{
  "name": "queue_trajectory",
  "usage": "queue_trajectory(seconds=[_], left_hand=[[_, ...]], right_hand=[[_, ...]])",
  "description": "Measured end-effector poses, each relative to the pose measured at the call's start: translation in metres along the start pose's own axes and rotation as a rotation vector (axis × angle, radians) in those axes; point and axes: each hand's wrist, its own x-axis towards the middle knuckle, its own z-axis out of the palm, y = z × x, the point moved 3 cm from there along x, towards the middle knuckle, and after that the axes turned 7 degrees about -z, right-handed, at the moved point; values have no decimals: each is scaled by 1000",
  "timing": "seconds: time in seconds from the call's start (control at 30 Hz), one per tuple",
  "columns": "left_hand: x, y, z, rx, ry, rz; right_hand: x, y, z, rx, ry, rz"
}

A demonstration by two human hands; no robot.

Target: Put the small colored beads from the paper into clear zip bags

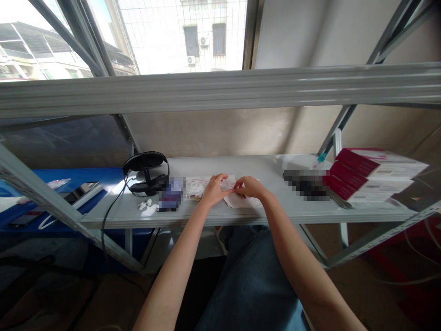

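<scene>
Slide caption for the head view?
Left hand and right hand held close together at a white sheet on a grey shelf, black headphones to one side, red-and-white boxes to the other.

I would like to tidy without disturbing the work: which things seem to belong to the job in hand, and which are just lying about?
Likely in use:
white sheet, under the right hand
clear packet, by the left hand
anything held: too small to tell

Probably just lying about:
black headphones
white earbuds
red-and-white boxes
blurred purple item
blurred dark item
</scene>
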Motion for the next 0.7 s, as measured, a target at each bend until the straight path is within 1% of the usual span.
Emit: queue_trajectory(seconds=[0.1, 0.23, 0.4, 0.5, 0.57, 0.63, 0.7], left_hand=[[0, 1, 0, -13, -10, -18], [-1, 1, -1, -28, -36, -36], [0, 0, 0, -44, -32, -27], [0, -1, 1, -49, -38, -44], [0, -1, 1, -51, -42, -54], [0, -1, 1, -54, -45, -57], [-1, -1, 1, -60, -49, -56]], right_hand=[[3, 0, 3, -70, 10, 5], [7, 4, 8, -105, 1, 26], [8, 4, 12, -63, -35, 61], [7, 7, 12, -3, -32, 71], [8, 10, 10, 49, 4, 81], [8, 12, 7, 90, 90, 67], [9, 11, 3, 126, 189, 22]])
